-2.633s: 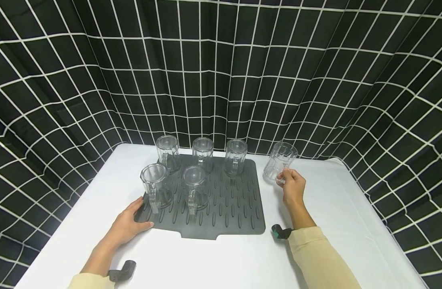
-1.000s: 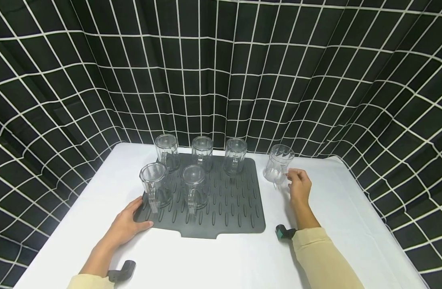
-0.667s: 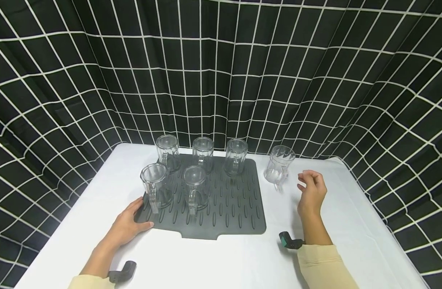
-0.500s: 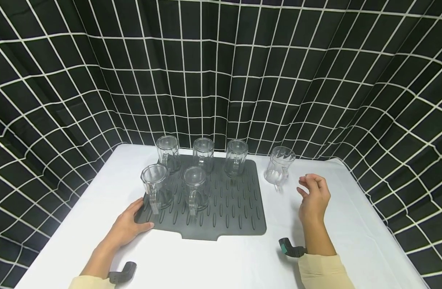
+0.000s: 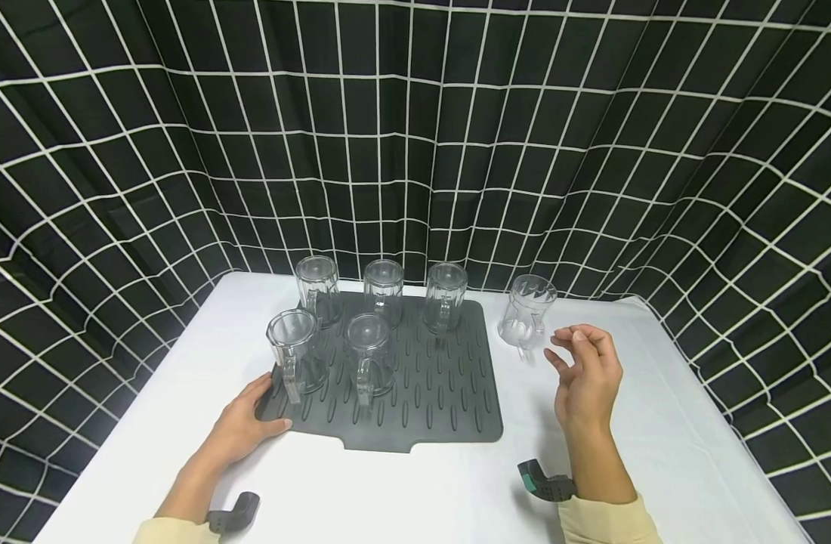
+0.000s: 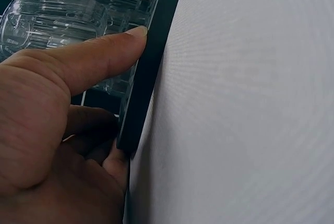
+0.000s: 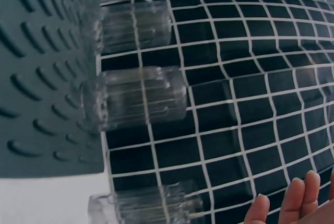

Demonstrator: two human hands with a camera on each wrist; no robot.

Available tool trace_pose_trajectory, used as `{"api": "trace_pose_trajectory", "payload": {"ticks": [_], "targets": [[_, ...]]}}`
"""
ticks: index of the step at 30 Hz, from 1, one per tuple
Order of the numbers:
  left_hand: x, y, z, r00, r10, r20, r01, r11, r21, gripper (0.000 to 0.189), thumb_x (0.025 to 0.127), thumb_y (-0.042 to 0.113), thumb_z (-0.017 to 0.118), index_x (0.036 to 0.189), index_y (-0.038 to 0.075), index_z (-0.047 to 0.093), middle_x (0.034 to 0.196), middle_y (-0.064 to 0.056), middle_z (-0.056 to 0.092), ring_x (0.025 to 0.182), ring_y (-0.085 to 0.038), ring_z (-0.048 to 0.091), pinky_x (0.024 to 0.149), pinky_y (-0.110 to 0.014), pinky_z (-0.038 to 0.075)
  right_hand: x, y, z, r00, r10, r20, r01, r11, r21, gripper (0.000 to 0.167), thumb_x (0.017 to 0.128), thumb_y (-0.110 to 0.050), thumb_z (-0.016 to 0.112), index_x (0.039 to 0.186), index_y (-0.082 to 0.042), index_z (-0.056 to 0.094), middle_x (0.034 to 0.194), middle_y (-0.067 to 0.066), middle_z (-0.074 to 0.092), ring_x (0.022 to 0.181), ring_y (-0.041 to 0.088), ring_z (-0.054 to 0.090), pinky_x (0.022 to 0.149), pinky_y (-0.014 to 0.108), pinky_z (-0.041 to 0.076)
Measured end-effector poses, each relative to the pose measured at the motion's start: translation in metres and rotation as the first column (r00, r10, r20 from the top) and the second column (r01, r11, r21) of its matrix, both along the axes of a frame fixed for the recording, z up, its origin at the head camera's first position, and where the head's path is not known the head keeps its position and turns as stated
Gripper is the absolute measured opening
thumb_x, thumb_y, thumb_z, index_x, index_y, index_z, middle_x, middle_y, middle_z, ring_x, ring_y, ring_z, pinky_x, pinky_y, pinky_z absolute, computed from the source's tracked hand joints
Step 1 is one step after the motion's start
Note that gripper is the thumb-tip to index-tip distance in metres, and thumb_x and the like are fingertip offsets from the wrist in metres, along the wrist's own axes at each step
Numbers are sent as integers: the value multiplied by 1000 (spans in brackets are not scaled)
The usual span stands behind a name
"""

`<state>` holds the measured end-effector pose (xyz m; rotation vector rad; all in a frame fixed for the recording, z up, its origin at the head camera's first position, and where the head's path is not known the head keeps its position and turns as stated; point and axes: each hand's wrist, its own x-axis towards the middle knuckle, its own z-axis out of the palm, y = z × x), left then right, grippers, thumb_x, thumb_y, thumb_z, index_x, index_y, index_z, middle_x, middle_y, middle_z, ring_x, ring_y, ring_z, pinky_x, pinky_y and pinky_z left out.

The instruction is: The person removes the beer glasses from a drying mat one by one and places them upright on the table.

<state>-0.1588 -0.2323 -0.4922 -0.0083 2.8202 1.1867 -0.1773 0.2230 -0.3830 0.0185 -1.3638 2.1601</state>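
A grey ridged drying mat [image 5: 449,423] lies on the table, bearing several clear glass mugs [image 5: 371,359] turned upside down, three along the back and two in front at the left. My left hand [image 5: 242,431] rests at the mat's near left corner, thumb [image 6: 112,54] along the front edge and fingers at the left side. Right of the mat, another glass mug [image 5: 526,311] stands upright on the table, its handle toward the front. My right hand [image 5: 588,374] hovers just right of that mug, fingers loosely bent and holding nothing; its fingertips [image 7: 292,200] show in the right wrist view.
A white cloth covers the table [image 5: 429,499]. Black curtain [image 5: 415,151] with a white grid stands close behind the mugs and along both sides. Each wrist wears a dark camera mount [image 5: 548,483].
The right hand held the single mug tilted by its handle, set it upright, let go and drew back to the right and nearer. Its fingers have since shifted slightly left. The left hand stayed put.
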Motion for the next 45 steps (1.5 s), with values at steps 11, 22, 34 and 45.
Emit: {"api": "trace_pose_trajectory", "payload": {"ticks": [11, 22, 34, 45], "targets": [[-1, 1, 0, 1000, 5, 5, -5, 1000, -12, 93, 78, 30, 79, 147, -8, 29, 153, -26, 22, 138, -46, 21, 108, -62, 20, 11, -26, 10, 976, 165, -141, -166, 986, 7, 10, 98, -7, 52, 98, 3, 55, 93, 16, 58, 87, 26, 57, 78, 44, 52], [-1, 1, 1, 1000, 5, -2, -5, 1000, -18, 92, 78, 29, 79, 146, -8, 29, 153, -26, 23, 137, -47, 22, 108, -63, 20, 9, -55, 8, 947, 271, -169, -265, 962, 58, 14, 98, -5, 48, 99, 7, 56, 90, 16, 62, 85, 26, 60, 79, 46, 53], [0, 2, 3, 1000, 5, 25, -4, 1000, -14, 93, 79, 30, 78, 147, -8, 28, 153, -27, 22, 137, -48, 21, 107, -64, 20, 4, -87, -7, 940, 334, -75, -325, 939, 116, 19, 98, -9, 49, 103, 8, 58, 91, 13, 64, 85, 24, 61, 78, 45, 54], [-1, 1, 0, 999, 19, 27, -19, 1000, -19, 95, 77, 33, 79, 147, -6, 28, 154, -25, 22, 137, -47, 22, 107, -63, 21, 0, -126, -34, 897, 427, 114, -442, 869, 223, 28, 98, -19, 56, 109, 7, 60, 97, 22, 64, 90, 33, 61, 80, 52, 54]]}}
